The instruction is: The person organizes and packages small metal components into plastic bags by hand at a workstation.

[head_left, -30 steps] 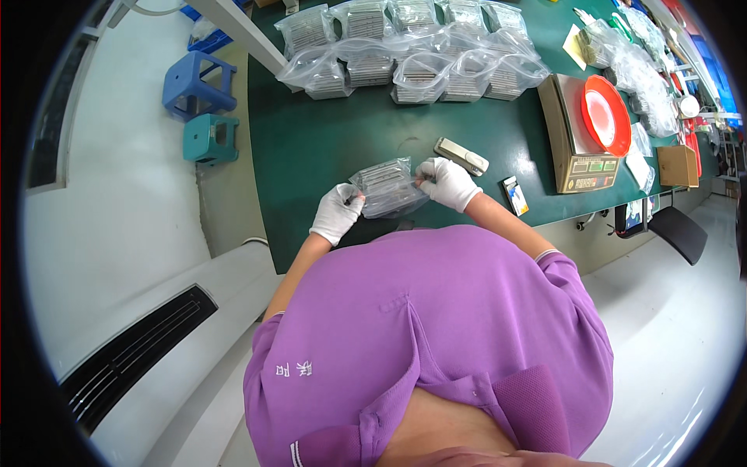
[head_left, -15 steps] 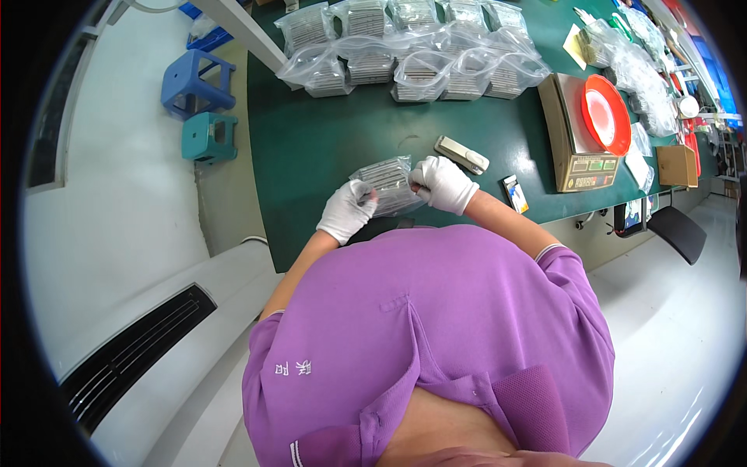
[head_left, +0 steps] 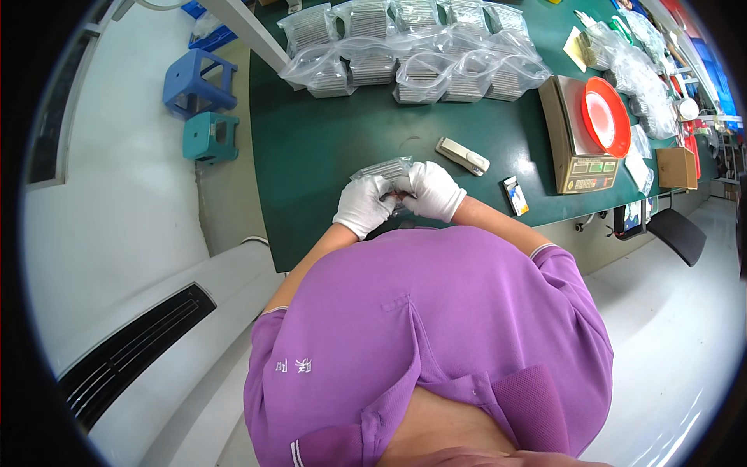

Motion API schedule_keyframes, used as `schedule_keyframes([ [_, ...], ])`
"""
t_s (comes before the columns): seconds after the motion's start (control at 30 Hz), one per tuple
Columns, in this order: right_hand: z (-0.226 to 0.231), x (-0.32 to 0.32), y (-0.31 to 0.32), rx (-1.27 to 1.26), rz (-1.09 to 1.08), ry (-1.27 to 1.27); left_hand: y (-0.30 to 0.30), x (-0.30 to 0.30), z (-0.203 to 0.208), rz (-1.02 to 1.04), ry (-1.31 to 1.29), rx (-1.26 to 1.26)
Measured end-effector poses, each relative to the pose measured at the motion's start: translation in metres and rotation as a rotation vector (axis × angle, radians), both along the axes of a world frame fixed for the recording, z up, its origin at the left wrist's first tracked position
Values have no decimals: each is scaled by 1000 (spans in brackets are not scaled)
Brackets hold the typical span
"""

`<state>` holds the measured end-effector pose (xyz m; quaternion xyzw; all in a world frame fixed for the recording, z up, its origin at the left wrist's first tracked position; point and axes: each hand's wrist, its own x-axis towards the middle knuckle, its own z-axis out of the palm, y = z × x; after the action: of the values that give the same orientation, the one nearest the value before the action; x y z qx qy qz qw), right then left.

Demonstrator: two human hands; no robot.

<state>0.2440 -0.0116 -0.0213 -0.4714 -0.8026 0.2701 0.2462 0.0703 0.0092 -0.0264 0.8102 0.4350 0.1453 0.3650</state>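
Observation:
A clear plastic bag of grey metal strips lies on the green table close to my body. White gloves cover both my hands. My left hand is closed on the near side of the bag, and my right hand is closed on it from the right. The fingers of both hands meet over the bag's near part and hide most of it. Just beyond my right hand lies a beige stapler. A small white, blue and yellow box sits to the right of it.
Two rows of similar filled bags stand along the table's far side. On the right, a weighing scale carries a red-rimmed dish. A small cardboard box is beyond it. Blue and teal stools stand left of the green table.
My hands have come together over the bag: the left moved right, the right slightly left and nearer. The bag's near part is now folded in and covered by my fingers.

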Motion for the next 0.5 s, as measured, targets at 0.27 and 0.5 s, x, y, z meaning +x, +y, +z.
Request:
schedule_keyframes([
  [0.27,-3,43,-13,90,141,-218,-9,-56,-11,-106,31,266],
  [0.5,-15,69,-41,-69,-193,-31,-40,-92,-20,252,-73,-161],
])
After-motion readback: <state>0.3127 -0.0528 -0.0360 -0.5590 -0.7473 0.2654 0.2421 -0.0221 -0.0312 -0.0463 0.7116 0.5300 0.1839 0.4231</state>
